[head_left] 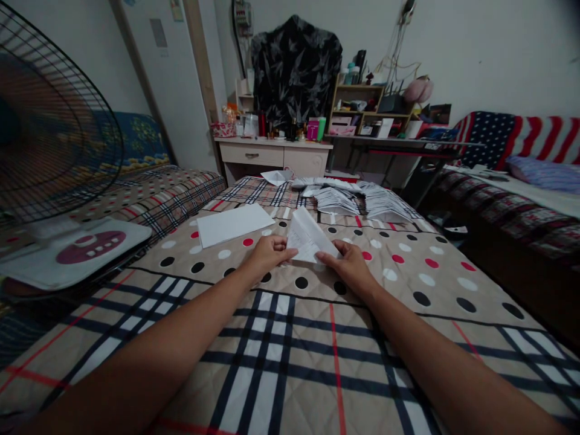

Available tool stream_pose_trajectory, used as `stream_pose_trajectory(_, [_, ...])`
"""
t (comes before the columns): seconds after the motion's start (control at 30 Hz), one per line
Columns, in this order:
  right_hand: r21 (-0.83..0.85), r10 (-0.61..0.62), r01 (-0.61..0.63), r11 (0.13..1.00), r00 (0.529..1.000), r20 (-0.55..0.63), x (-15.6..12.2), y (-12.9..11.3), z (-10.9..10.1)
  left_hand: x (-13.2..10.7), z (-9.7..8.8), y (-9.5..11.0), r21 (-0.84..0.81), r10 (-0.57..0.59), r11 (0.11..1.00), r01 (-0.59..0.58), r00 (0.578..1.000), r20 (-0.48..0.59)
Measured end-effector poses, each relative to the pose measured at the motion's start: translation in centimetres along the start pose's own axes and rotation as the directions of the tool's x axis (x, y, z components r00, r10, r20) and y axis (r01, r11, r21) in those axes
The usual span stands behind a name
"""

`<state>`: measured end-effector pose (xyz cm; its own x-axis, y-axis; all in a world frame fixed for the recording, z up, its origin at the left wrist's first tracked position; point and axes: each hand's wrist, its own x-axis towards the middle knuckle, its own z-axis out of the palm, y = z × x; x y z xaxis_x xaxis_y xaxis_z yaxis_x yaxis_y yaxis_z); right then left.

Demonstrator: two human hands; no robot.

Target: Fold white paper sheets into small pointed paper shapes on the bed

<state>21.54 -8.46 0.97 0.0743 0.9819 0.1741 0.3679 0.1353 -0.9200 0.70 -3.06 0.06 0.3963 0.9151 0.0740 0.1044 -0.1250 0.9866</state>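
Note:
Both my hands hold a partly folded white paper (308, 237) just above the quilted bedspread (290, 338). My left hand (267, 254) pinches its left edge, fingers closed on it. My right hand (347, 263) grips its lower right side, fingers curled round the paper. A flat stack of white sheets (232, 223) lies to the left of my left hand. Farther back lie piles of folded white papers (357, 200).
A standing fan (49, 139) with a white base (75, 251) stands close at the left. A dresser (274, 156) with bottles and a cluttered desk (389, 142) line the far wall. A second bed (521, 187) lies at the right, across a gap.

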Motion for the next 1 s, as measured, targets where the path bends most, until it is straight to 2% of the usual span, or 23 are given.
stream_pose_trajectory(0.1, [0.094, -0.008, 0.003, 0.996, 0.998, 0.057, 0.0, -0.1, 0.3, -0.2, 0.2, 0.5, 0.004, -0.019, 1.0, 0.02, 0.999, -0.047])
stream_pose_trajectory(0.2, [0.165, -0.006, -0.007, 0.986, 0.997, 0.078, 0.1, -0.1, 0.4, -0.4, 0.7, 0.8, -0.001, -0.036, 0.999, 0.036, 0.999, 0.015])
stream_pose_trajectory(0.37, [0.221, 0.069, -0.08, 0.972, 0.996, 0.057, 0.3, -0.1, 0.5, -0.5, 1.5, 0.7, -0.037, -0.023, 0.999, 0.027, 0.995, 0.097])
stream_pose_trajectory(0.5, [0.297, 0.116, -0.147, 0.943, 0.986, 0.12, 0.1, -0.2, 0.4, -0.3, 1.6, 0.3, -0.043, 0.006, 0.999, 0.0, 0.991, 0.137])
stream_pose_trajectory(0.67, [0.229, 0.144, -0.224, 0.947, 0.937, 0.319, -0.2, -0.5, -0.1, -0.2, 1.4, 0.1, -0.01, 0.044, 0.999, -0.043, 0.992, 0.12])
stream_pose_trajectory(0.77, [0.191, 0.152, -0.249, 0.949, 0.896, 0.416, -0.2, -0.6, -0.6, -0.4, 1.2, 0.4, 0.033, 0.013, 0.999, -0.016, 0.996, 0.085])
stream_pose_trajectory(1.0, [0.157, 0.166, -0.286, 0.945, 0.834, 0.526, 0.2, -0.5, -1.4, -0.5, 1.4, 0.8, 0.012, -0.042, 0.999, 0.041, 0.998, 0.054])
